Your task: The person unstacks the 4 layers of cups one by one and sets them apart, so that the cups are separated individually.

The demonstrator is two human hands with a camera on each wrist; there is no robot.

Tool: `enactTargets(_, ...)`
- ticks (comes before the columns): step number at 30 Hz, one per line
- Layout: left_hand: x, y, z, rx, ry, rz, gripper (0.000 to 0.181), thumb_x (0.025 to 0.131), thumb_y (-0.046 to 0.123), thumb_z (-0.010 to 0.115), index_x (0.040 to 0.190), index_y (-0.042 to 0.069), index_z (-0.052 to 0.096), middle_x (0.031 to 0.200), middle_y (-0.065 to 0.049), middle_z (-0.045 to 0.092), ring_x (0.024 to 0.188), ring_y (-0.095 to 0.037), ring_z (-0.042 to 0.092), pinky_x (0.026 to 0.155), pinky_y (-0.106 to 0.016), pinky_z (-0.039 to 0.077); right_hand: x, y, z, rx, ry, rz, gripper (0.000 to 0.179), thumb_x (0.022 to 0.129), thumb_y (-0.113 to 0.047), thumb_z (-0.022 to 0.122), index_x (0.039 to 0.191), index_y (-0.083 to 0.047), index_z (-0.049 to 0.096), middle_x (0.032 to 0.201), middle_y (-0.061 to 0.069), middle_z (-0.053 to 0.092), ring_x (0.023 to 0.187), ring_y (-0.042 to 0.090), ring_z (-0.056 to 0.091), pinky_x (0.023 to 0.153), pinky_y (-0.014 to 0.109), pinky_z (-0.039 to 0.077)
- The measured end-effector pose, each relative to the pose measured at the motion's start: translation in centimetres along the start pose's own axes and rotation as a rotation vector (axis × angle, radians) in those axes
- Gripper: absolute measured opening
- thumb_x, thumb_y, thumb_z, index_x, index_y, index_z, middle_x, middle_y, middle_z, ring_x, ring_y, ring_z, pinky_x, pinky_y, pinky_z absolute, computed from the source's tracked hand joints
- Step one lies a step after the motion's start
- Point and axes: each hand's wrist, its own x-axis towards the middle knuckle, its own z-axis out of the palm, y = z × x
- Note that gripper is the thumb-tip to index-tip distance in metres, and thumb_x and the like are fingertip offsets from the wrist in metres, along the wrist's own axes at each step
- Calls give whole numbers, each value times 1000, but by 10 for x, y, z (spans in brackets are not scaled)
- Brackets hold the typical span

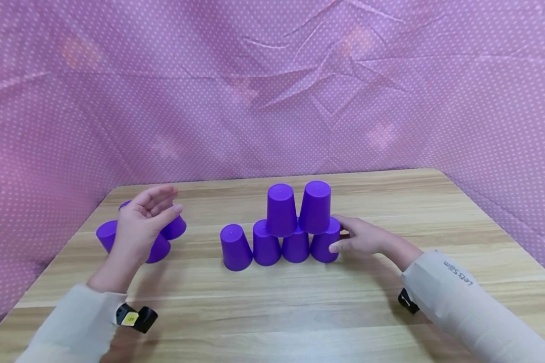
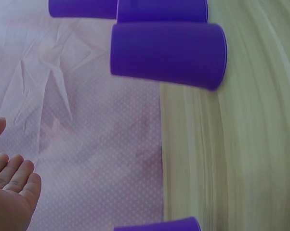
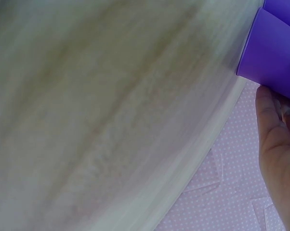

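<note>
In the head view, several upside-down purple cups make a bottom row, with two cups on top: a left upper cup (image 1: 280, 210) and a right upper cup (image 1: 315, 207). My right hand (image 1: 361, 236) touches the right side of the row's end cup (image 1: 323, 248), thumb at its front and fingers toward its back. Fairly straight fingers meet that cup (image 3: 275, 53) in the right wrist view. At the left, my left hand (image 1: 141, 222) is raised over more purple cups (image 1: 174, 228), partly hiding them. Its fingers are loosely bent around nothing, palm showing in the left wrist view.
The row's leftmost cup (image 1: 236, 248) has no cup on it and leans slightly in the head view. Everything stands on a wood-grain table (image 1: 272, 312). A pink dotted cloth (image 1: 263, 101) hangs behind and at both sides.
</note>
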Motion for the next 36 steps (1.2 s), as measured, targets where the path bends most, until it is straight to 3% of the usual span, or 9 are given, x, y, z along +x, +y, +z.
enactTargets(9,-2,0,23,-1,-71,-25,36,79,-13,63,110,5,59,101,12,67,98,-1,62,82,-16,51,0,-2,0,6,0,-7,54,84,-24,67,128,-2,45,119,13,59,118,34,50,101,47,41)
enactTargets(18,0,2,48,110,-148,-71,47,80,-7,64,123,-15,46,101,17,64,102,-1,61,84,-19,52,-1,-3,0,17,5,3,52,84,-23,68,126,-2,46,118,13,60,118,34,50,101,48,41)
enactTargets(27,3,-10,68,69,-170,-102,45,80,-13,61,122,-14,46,99,17,63,104,-4,60,85,-21,52,0,-1,0,8,5,-3,52,84,-24,68,126,-3,47,117,11,60,117,34,51,101,49,41)
enactTargets(30,3,-13,74,57,-179,-109,46,79,-14,60,123,-14,46,104,12,63,104,-4,60,86,-23,52,1,-1,0,8,2,0,51,84,-25,68,126,-3,47,117,11,60,117,33,51,101,48,41)
enactTargets(36,3,-18,86,57,-204,-137,47,80,-10,62,125,-9,48,123,-17,56,108,-9,58,86,-24,52,0,-1,0,17,-1,-3,52,84,-24,67,127,-3,46,118,12,59,118,33,50,101,47,41)
